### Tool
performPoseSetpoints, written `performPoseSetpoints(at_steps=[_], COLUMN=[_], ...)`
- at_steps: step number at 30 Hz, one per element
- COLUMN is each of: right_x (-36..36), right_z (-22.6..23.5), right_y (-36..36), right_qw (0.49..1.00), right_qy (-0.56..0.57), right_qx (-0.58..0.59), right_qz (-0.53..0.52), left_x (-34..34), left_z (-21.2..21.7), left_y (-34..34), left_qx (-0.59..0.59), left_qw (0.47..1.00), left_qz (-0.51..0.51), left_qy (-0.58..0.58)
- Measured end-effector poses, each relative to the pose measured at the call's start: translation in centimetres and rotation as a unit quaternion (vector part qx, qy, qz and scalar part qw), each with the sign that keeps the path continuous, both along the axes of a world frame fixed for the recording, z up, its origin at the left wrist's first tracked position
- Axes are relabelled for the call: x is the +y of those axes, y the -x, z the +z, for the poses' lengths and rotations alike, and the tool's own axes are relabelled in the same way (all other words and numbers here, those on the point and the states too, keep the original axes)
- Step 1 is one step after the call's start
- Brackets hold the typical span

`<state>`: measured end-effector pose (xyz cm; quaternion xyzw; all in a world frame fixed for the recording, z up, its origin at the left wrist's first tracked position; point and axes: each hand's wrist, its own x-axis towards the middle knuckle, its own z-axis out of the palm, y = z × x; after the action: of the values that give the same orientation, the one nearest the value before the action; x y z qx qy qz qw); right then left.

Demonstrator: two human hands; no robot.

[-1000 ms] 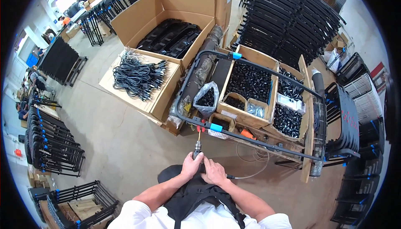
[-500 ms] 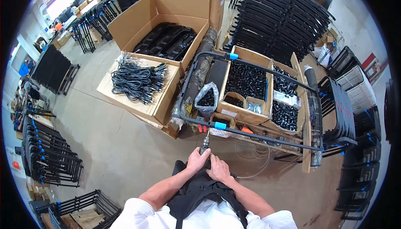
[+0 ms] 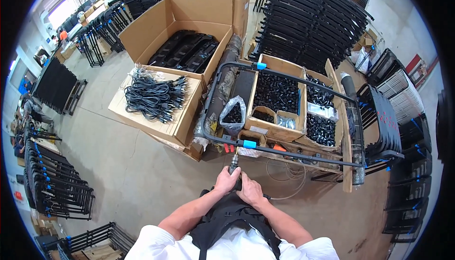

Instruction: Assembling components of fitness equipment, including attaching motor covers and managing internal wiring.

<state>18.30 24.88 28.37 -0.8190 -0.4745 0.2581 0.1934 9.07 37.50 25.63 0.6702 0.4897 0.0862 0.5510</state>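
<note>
Fastening is judged under way: a power screwdriver [image 3: 234,165] is gripped by left hand [image 3: 226,180] and right hand [image 3: 249,191], both wrapped tightly, tip at the black tube frame [image 3: 284,151] at twelve o'clock; steady pressure is called for next.

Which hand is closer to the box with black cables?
Left. The left hand is below-right of the cable box, far from it; the right hand is further right.

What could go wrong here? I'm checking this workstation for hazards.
The screwdriver, gripped by both the left hand and right hand, meets the black tube frame at one small spot; its tip may slip off. The thin hose looping on the floor beside the hands could snag.
</note>
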Motion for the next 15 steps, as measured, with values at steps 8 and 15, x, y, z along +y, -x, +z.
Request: performPoseSetpoints(at_steps=[8,15], right_x=[0.4,0.5], right_z=[-0.3,-1.2], right_y=[-0.7,-1.2], right_qw=[1.000,1.000], right_qy=[-0.002,-0.002], right_qx=[0.004,-0.006], right_qz=[0.005,0.020], left_x=[0.6,0.9], left_z=[0.5,0.4], left_y=[-0.7,-1.2], left_qx=[0.019,0.010], left_qw=[1.000,1.000], left_qz=[-0.012,-0.004], left_qy=[0.020,0.004])
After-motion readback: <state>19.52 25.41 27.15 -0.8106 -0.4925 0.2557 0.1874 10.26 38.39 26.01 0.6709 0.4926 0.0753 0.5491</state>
